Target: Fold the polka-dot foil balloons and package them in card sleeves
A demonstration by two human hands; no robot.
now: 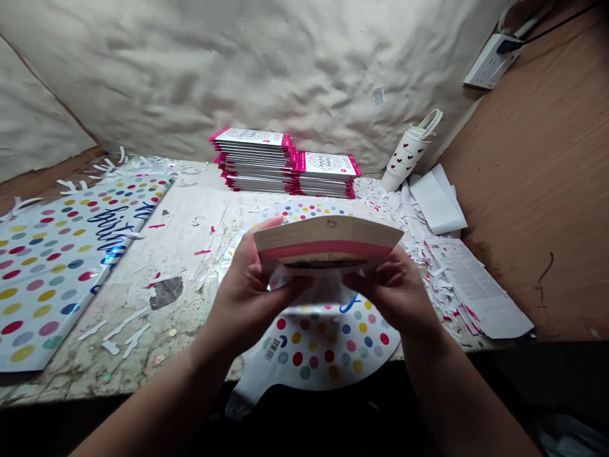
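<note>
Crumpled wall covering point(266, 70) is backing a littered worktable point(190, 203). Dotted balloon point(328, 349): lying below the fingers point(290, 293). Packet stacks point(259, 165): standing beyond the fingers. Card sleeve point(328, 231): long axis running crosswise between left hand point(254, 289) and right hand point(397, 292), fingers gripping both ends, neither hand nearer.

Looks like a card packet point(328, 236), beige with a pink band and a small reddish mark near the top edge; bowed into an arch, gripped at both ends, raised above the dotted balloon point(323, 355).
</note>
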